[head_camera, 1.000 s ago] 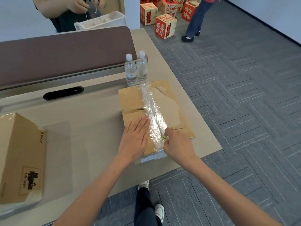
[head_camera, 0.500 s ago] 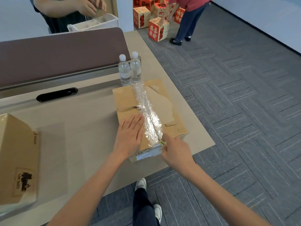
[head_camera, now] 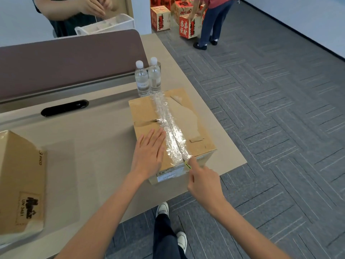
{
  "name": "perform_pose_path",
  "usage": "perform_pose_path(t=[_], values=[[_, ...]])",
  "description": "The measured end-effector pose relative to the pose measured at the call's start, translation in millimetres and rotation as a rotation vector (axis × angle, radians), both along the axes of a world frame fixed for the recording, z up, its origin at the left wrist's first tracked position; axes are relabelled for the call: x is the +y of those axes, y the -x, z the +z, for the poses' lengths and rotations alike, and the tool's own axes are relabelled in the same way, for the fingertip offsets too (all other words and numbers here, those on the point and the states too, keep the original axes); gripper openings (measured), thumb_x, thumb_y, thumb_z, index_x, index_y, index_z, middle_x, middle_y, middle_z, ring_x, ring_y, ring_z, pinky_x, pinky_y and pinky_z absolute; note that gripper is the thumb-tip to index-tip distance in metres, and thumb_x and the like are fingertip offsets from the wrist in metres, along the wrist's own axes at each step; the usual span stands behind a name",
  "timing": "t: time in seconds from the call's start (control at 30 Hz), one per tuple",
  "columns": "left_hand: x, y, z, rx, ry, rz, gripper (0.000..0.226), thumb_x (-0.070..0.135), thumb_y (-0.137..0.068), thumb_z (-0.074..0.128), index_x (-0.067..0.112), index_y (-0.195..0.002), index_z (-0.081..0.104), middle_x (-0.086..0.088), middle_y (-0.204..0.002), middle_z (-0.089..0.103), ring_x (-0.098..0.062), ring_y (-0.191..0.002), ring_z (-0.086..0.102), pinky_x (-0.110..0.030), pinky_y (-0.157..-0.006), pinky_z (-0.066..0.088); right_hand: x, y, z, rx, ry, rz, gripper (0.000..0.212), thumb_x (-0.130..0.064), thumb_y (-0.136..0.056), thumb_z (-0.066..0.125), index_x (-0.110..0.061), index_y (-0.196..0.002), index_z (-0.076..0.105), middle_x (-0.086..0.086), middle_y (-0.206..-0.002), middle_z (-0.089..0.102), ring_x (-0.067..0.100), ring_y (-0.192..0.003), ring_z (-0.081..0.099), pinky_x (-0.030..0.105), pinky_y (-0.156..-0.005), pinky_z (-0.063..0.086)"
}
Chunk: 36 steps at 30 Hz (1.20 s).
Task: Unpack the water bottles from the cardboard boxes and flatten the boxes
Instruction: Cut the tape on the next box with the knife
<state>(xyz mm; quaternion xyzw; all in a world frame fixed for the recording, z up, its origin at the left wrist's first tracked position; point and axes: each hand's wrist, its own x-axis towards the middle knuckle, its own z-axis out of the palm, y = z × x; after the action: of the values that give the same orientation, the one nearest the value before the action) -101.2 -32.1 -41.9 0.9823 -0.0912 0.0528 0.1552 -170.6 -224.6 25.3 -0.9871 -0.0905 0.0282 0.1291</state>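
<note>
Slitting of the clear tape (head_camera: pixel 168 126) is nearing its end. Over the last second the right hand (head_camera: pixel 203 182), pinching a small yellow cutter (head_camera: pixel 187 164), has been drawing back along the seam and is now sitting at the near top edge of the cardboard box (head_camera: pixel 145 116), where the tape is turning down over the front face. The left hand (head_camera: pixel 149 154) is staying flat with fingers straight, pressing the lid just left of the seam. The box is standing closed near the right corner of the tabletop (head_camera: pixel 93 146), so its contents are not showing, and whether the tape is cut through cannot be told. On this evidence the top run is about finished, while opening, unloading and flattening are all outstanding. Two water bottles (head_camera: pixel 142 79) are standing upright, touching each other, just behind the box beside the brown partition (head_camera: pixel 65 58); they are likely crowding the far side when the flaps are swinging open. A second box (head_camera: pixel 20 174) is lying well apart at the left, unflattened. Beyond, one person (head_camera: pixel 74 8) is handling something over a white tray (head_camera: pixel 106 25), and another (head_camera: pixel 211 21) is bending over red cartons (head_camera: pixel 160 17) on the carpet. Neither is obstructing the work.
</note>
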Motion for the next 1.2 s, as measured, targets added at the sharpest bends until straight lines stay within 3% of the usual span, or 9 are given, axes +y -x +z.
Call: perform_pose_path(t=[0.07, 0.17, 0.37, 0.57, 0.7, 0.83, 0.97, 1.2], values=[[1, 0, 0, 0.01, 0.001, -0.005, 0.058, 0.043, -0.102, 0.011, 0.026, -0.155, 0.025, 0.013, -0.162, 0.019, -0.009, -0.151, 0.008, -0.042, -0.123, 0.009, 3, 2, 1, -0.004, 0.055, 0.005, 0.05, -0.002, -0.06, 0.073, -0.011, -0.108, 0.063, -0.007, -0.041, 0.035, 0.014, -0.034, 0.015, 0.02, -0.039, 0.0], [2, 1, 0, 0.013, -0.007, -0.01, 0.058, 0.043, -0.102, 0.01, 0.026, -0.155, 0.024, 0.013, -0.162, 0.018, -0.009, -0.151, 0.008, -0.041, -0.122, 0.008, 1, 6, -2, -0.024, 0.065, 0.005, 0.055, -0.001, -0.047, 0.079, -0.01, -0.1, 0.066, -0.005, -0.034, 0.038, 0.015, -0.034, 0.011, 0.018, -0.042, -0.007], [2, 0, 1, 0.022, -0.024, -0.023, 0.06, 0.043, -0.101, 0.007, 0.024, -0.156, 0.021, 0.012, -0.163, 0.015, -0.01, -0.151, 0.007, -0.041, -0.123, 0.005, -4, 9, -5, -0.054, -0.007, -0.006, 0.042, -0.002, -0.057, 0.076, -0.012, -0.096, 0.061, -0.013, -0.044, 0.023, 0.014, -0.033, 0.015, 0.016, -0.042, -0.003], [2, 5, 3, -0.061, 0.07, -0.115, 0.05, 0.033, -0.104, 0.026, 0.014, -0.147, 0.043, 0.0, -0.155, 0.038, -0.015, -0.143, 0.032, -0.037, -0.12, 0.015, -13, 26, -19, -0.104, -0.166, -0.103, 0.01, -0.017, -0.087, 0.047, -0.018, -0.096, 0.051, -0.009, -0.043, 0.041, 0.013, -0.029, 0.033, 0.016, -0.037, 0.009], [4, 17, 9, -0.068, 0.061, -0.211, 0.059, 0.046, -0.099, 0.036, 0.01, -0.144, 0.047, -0.003, -0.154, 0.04, -0.016, -0.141, 0.036, -0.039, -0.119, 0.02, -16, 24, -23, -0.155, -0.165, -0.051, 0.018, -0.028, -0.099, 0.031, -0.02, -0.09, 0.045, -0.01, -0.061, 0.05, 0.009, -0.04, 0.036, 0.02, -0.036, 0.025], [11, 25, 9, -0.071, -0.061, -0.294, 0.075, 0.057, -0.097, 0.036, 0.002, -0.148, 0.037, -0.009, -0.158, 0.031, -0.02, -0.147, 0.026, -0.042, -0.121, 0.019, -22, 13, -35, -0.206, -0.111, 0.031, 0.022, -0.03, -0.102, 0.034, -0.02, -0.091, 0.05, -0.011, -0.07, 0.048, 0.011, -0.051, 0.042, 0.022, -0.044, 0.031], [15, 23, 12, -0.098, -0.153, -0.34, 0.079, 0.058, -0.095, 0.037, -0.005, -0.144, 0.042, -0.018, -0.152, 0.038, -0.029, -0.143, 0.035, -0.05, -0.115, 0.034, -29, 7, -44, -0.191, -0.084, 0.122, 0.016, -0.03, -0.101, 0.041, -0.018, -0.098, 0.051, -0.005, -0.082, 0.055, 0.016, -0.063, 0.046, 0.029, -0.055, 0.04], [18, 18, 8, -0.163, -0.347, -0.408, 0.078, 0.055, -0.096, 0.03, -0.009, -0.137, 0.048, -0.026, -0.144, 0.047, -0.038, -0.134, 0.046, -0.052, -0.103, 0.046, -27, 6, -47, -0.212, -0.079, 0.19, 0.019, -0.03, -0.1, 0.043, -0.017, -0.097, 0.056, -0.006, -0.085, 0.059, 0.011, -0.062, 0.048, 0.02, -0.054, 0.033]])
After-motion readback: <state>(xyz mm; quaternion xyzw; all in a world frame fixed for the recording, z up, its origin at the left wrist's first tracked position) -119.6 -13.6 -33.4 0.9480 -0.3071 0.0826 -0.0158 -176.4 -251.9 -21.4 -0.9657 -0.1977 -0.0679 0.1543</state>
